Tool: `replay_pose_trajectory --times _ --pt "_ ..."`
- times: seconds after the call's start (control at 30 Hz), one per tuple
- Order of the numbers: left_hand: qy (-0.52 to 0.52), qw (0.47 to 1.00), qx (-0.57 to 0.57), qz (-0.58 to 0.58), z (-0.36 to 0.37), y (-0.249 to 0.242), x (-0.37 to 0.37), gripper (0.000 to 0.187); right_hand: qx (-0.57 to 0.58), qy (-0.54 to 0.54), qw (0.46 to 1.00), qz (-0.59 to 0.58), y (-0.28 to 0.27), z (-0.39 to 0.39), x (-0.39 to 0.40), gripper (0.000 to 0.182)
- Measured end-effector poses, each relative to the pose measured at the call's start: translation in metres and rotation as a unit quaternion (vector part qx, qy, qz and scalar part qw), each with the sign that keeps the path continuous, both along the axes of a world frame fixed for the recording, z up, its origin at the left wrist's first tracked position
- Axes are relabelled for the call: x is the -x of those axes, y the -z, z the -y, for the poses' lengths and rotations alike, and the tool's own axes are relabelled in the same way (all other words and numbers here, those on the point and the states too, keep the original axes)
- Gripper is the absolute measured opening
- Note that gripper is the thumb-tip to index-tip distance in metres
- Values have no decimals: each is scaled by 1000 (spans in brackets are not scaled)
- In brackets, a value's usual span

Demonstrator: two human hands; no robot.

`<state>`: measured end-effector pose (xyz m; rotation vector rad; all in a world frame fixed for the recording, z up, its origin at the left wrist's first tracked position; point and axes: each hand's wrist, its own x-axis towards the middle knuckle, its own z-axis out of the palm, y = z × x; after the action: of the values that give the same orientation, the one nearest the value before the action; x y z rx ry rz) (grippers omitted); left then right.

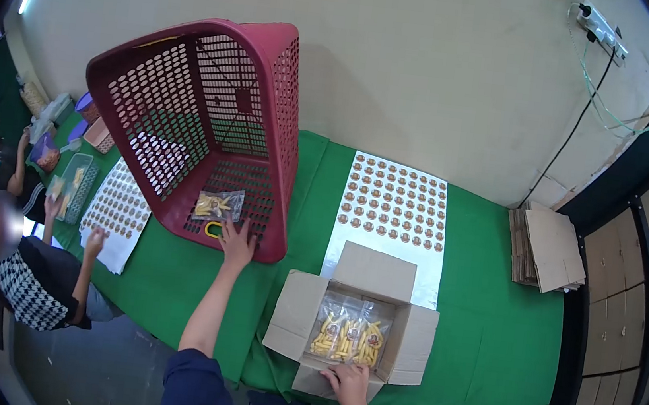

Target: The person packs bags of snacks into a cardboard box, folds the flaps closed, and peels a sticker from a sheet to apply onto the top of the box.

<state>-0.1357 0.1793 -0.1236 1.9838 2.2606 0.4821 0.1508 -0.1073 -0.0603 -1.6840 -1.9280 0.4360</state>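
Observation:
A tall red plastic basket (293,143) lies tipped on its side, its opening toward me. My left hand (235,245) reaches in at its lower edge with the fingers spread. Just beyond the fingertips lies a clear packet of yellow sticks (218,205). A yellow ring-shaped item (213,229) sits beside the hand. To the right stands a cardboard box (294,311) with its flaps folded out. Inside it several labelled packets of yellow sticks (349,335) are side by side. My right hand (348,383) is curled over the box's front edge.
Behind the box lies a sheet of round stickers (394,202) on the green tablecloth (485,341). Flattened cardboard (547,248) is stacked at right. At left are another sticker sheet (117,207), a green basket (84,203) and a seated person (40,274) holding a packet, with another person behind.

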Motion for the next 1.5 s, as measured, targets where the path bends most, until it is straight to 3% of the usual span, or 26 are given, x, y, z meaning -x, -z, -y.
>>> replay_pose_trajectory --times 0.1,0.2,0.4,0.57,0.67,0.7,0.87,0.97,1.07,1.1,1.17,1.27,1.33,1.4,1.5 --pt "-12 996 74 -51 -25 8 20 58 21 -5 1000 -13 3 0 -5 26" --pt "-37 998 35 -43 -32 28 25 58 26 -1 999 -24 2 0 -6 26" --pt "30 979 -170 108 49 -28 -23 52 92 5 995 -50 3 0 -9 34" --pt "105 916 -242 302 130 -108 -51 46 334 14 936 -105 -17 -8 -19 39" --pt "152 864 -221 426 162 -140 -68 47 175 26 969 -170 -22 -10 -12 52" --pt "157 851 -214 452 173 -150 -75 47 89 -16 991 -98 -33 -16 -8 64" --pt "226 797 -114 548 222 -183 -118 48 -138 44 988 -44 -112 -49 36 63" --pt "303 708 9 638 241 -191 -132 46 -173 64 972 -142 -102 -70 25 57" --pt "421 700 -37 575 228 -200 -125 41 -108 9 951 -291 -83 -86 -10 47" --pt "394 722 -68 565 222 -201 -124 39 -41 62 838 -541 -117 -79 -1 38" --pt "339 758 -129 542 208 -199 -125 35 23 41 816 -576 -126 -75 -12 37" --pt "252 757 27 602 194 -197 -130 38 68 26 804 -590 -128 -72 -13 36" --pt "247 799 40 547 190 -184 -132 33 81 18 778 -622 -133 -66 -1 34" --pt "253 832 45 492 188 -190 -133 26 77 12 796 -601 -133 -66 5 29" --pt "228 802 0 553 186 -185 -138 24 110 16 804 -584 -130 -66 7 27"
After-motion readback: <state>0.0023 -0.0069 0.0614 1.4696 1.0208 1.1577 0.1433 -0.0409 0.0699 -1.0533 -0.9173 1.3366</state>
